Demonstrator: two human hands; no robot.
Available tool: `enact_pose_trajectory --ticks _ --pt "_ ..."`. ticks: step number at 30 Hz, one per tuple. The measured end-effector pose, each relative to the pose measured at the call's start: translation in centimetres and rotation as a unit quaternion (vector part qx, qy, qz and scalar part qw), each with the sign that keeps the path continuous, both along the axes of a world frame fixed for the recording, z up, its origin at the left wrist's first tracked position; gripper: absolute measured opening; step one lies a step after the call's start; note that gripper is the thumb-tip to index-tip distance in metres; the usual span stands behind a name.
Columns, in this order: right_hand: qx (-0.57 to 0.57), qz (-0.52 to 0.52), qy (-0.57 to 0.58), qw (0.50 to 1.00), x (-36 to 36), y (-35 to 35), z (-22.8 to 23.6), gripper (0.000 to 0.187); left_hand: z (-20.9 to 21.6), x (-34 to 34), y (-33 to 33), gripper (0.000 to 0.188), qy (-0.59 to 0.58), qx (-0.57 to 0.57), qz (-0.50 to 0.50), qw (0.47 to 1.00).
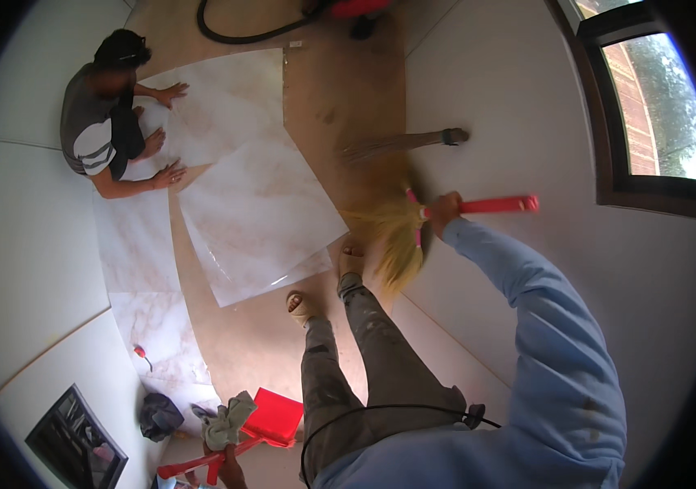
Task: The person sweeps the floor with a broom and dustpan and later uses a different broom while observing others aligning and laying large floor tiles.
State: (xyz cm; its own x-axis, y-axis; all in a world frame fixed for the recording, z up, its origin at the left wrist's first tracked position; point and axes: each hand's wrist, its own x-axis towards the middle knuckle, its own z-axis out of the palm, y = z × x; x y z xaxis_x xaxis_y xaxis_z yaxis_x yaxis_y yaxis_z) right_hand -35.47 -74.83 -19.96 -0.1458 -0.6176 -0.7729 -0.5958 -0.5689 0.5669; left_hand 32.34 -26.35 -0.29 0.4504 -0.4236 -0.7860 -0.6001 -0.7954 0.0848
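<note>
My right hand is closed around a broom with a red handle and yellowish straw bristles, which are blurred and spread above the floor beside my right foot. Low at the left, my left hand is closed at the red handle of a dustpan; the fingers are only partly visible. A grey-green cloth hangs bunched next to that hand, and whether the hand also holds it I cannot tell. Ahead of my feet lies a large glossy sheet with a pale marble pattern, overlapping another sheet.
At the far left a co-worker crouches with both hands on the sheets. A bundled twig broom stands near the right wall. Black bag, small red tool and framed dark panel are lower left. A black hose lies far off.
</note>
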Motion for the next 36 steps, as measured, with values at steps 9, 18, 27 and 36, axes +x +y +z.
enact_pose_trajectory --ticks 9,18,27,36 --pt "-0.03 0.004 -0.065 0.997 -5.9 -14.8 -7.2 0.028 -1.5 -1.0 1.3 0.029 0.046 -0.315 -0.076 0.945" --pt "0.075 -0.041 -0.005 0.996 -11.9 -26.4 -11.3 0.075 -1.6 -8.2 -7.0 0.027 -0.046 -0.139 0.329 0.933" --pt "0.063 -0.142 0.048 0.987 -17.8 -32.2 -15.1 0.057 -2.7 -11.7 -12.3 0.026 -0.039 -0.116 0.32 0.939" --pt "0.119 -0.092 0.086 0.985 -11.7 -24.6 -6.3 0.039 3.4 -12.0 -8.2 0.025 0.005 -0.172 0.325 0.93"
